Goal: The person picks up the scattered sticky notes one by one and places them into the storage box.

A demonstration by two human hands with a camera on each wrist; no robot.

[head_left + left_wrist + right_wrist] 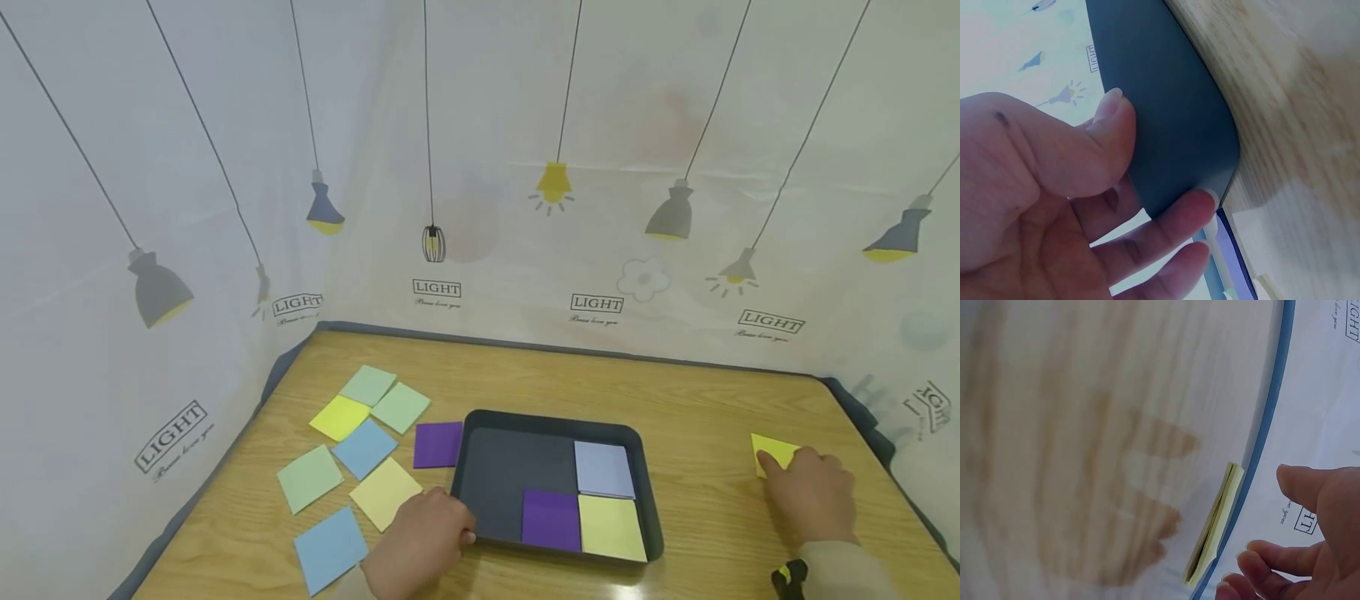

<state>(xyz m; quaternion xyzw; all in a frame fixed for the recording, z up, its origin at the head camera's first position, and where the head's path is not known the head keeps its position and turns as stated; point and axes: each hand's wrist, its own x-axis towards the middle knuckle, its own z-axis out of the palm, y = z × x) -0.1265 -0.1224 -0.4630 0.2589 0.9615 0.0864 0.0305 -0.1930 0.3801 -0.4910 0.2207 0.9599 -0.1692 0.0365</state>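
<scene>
Nearest us, our left hand is clamped on the left front corner of the dark tray, thumb and fingers gripping its wall; a light, steady hold seems best, so nothing inside slides. Along the tray's front wall, a purple square and a pale yellow square lie flat, side by side. Out on the table to the right, our right hand reaches over a bright yellow pad, thumb and fingers apart; the right wrist view shows the pad free of them. To take it well, we should meet opposite edges and pinch its whole thickness, since a gap shows between its layers. Behind the pale yellow square sits a lavender square; farthest left-back lies a pale green square.
</scene>
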